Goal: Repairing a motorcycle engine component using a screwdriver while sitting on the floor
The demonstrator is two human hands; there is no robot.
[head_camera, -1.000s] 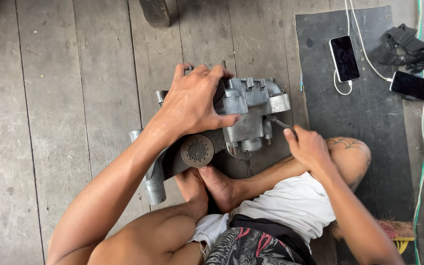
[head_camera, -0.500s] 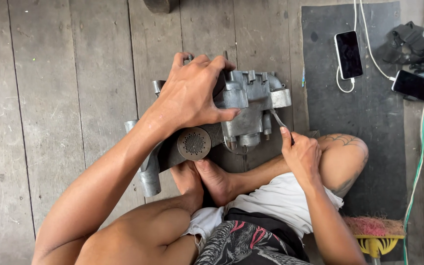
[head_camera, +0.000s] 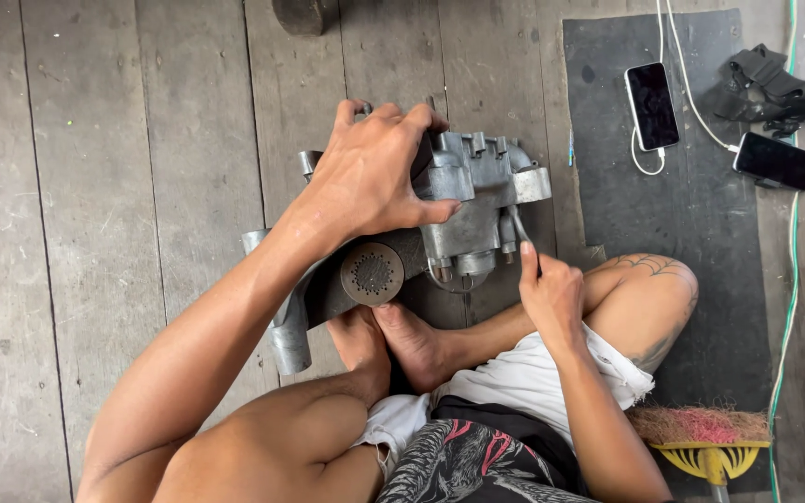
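- Head cam view, looking straight down: wooden plank floor (head_camera: 95, 233) takes up most of the frame, with a dark rubber mat (head_camera: 691, 242) laid over it on the right side.
- Sitting on the planks dead centre, just in front of the person's feet, is the big grey metal engine casing (head_camera: 458, 224). Its long axis runs on a diagonal, from the tube-like end at lower left up to the blocky, finned end at upper right, which points toward the mat. A round perforated disc (head_camera: 372, 273) faces up at the camera.
- Compared with a second ago, the casing has barely shifted on the floor. It sits higher and bigger in frame, but that looks mostly like the head moving.
- Left hand (head_camera: 375, 177) was and is spread over the top of the casing, fingers curled over the far edge and thumb along the side, clamping it down.
- Right hand (head_camera: 552, 293) is the real change: earlier it sat low beside the knee, now it's up against the casing, grip clenched around a thin metal tool (head_camera: 520, 228) whose tip touches the underside of the blocky end. So I'd say the work has gone from just bracing to actually poking at that spot.
- Smaller stuff, all well apart from the casing: two phones (head_camera: 652, 104) (head_camera: 775, 160) on the mat with a white cable (head_camera: 691, 93), a black strap bundle (head_camera: 775, 88), and a yellow-handled broom (head_camera: 701, 438) by the knee.
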